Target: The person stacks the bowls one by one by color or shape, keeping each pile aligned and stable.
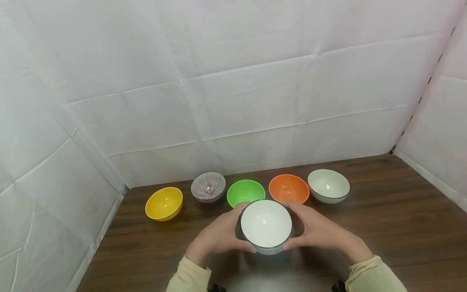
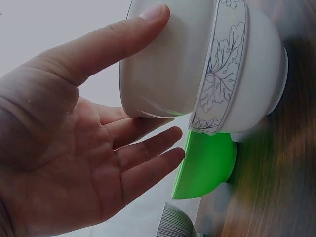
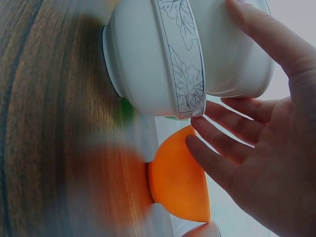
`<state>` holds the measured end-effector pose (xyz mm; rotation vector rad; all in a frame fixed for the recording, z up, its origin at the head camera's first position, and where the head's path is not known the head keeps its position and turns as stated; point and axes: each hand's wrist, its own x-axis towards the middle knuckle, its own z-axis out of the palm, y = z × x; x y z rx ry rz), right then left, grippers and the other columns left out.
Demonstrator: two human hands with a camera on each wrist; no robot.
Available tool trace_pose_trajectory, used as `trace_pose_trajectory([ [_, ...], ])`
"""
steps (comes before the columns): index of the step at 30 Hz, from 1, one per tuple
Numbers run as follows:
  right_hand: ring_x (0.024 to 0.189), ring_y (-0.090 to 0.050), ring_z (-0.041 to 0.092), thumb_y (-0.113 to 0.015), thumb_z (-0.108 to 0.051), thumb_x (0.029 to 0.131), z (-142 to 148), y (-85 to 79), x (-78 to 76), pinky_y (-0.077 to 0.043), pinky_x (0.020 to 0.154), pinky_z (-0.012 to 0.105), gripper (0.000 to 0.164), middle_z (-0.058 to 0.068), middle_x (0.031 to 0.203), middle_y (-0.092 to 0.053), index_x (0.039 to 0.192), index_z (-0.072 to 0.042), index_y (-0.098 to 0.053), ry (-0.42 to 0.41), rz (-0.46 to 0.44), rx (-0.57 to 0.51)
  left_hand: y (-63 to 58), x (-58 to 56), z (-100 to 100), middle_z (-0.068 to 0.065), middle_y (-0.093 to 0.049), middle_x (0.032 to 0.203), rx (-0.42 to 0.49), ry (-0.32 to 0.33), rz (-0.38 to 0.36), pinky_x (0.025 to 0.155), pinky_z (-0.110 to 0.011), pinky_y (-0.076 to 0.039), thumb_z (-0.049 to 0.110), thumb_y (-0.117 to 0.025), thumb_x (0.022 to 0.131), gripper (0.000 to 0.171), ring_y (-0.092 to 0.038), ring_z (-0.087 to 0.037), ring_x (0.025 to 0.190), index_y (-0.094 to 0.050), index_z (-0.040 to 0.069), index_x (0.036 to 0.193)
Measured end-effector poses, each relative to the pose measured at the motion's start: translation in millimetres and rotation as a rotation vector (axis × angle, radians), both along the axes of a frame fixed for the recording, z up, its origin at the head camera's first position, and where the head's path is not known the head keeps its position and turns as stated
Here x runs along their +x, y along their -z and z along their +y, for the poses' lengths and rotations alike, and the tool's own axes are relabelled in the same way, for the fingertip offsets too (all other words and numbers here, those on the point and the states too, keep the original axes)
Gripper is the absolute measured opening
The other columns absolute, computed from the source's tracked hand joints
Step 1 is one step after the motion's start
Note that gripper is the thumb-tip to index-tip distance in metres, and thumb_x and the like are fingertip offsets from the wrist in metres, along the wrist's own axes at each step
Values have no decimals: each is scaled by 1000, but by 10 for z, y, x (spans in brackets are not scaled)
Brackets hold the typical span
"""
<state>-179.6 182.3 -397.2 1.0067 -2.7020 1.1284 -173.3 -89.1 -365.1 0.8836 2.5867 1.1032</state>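
Between both hands is a plain white bowl (image 1: 266, 224) with a dark rim. My left hand (image 1: 222, 233) grips its left side, thumb (image 2: 133, 32) toward me and some fingers round the far side. My right hand (image 1: 315, 229) grips the opposite side the same way. Directly beneath, in the wrist views, a second white bowl (image 2: 259, 74) with a leaf-patterned band stands upright on the table. The upper bowl's lower part is hidden by that bowl's rim, so it appears to sit inside. Whether its base touches cannot be seen.
Behind the hands, a yellow bowl (image 1: 164, 204), a striped bowl (image 1: 208, 187), a green bowl (image 1: 246, 192), an orange bowl (image 1: 289, 189) and another white bowl (image 1: 328, 186) stand in a row on the dark wooden table (image 1: 383, 219). White sheeting (image 1: 248, 97) hangs behind and at the sides.
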Motion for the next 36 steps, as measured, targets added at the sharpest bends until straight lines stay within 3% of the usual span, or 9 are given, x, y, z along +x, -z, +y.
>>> trace_pose_trajectory([
  [8,122,-47,17,-83,-54,59,22,5,-15,-43,104,54,96,-4,132,-54,137,-14,-45,3,16,8,38,-9,21,-1,-52,139,38,12,0,107,-48,-42,30,-88,63,99,-49,-16,122,-34,16,145],
  [16,122,-47,20,-83,-53,59,27,-3,-16,-43,104,55,97,0,134,-54,138,-12,-44,4,4,28,73,-23,40,-1,-52,138,31,18,41,106,-48,-43,30,-88,64,98,-50,-16,121,-34,16,145],
  [36,124,-47,23,-84,-51,59,34,40,-46,-43,104,55,103,7,137,-52,140,-6,-40,9,-37,58,101,-35,74,-3,-53,138,-2,-4,61,106,-47,-44,28,-88,62,100,-51,-18,120,-34,14,145],
])
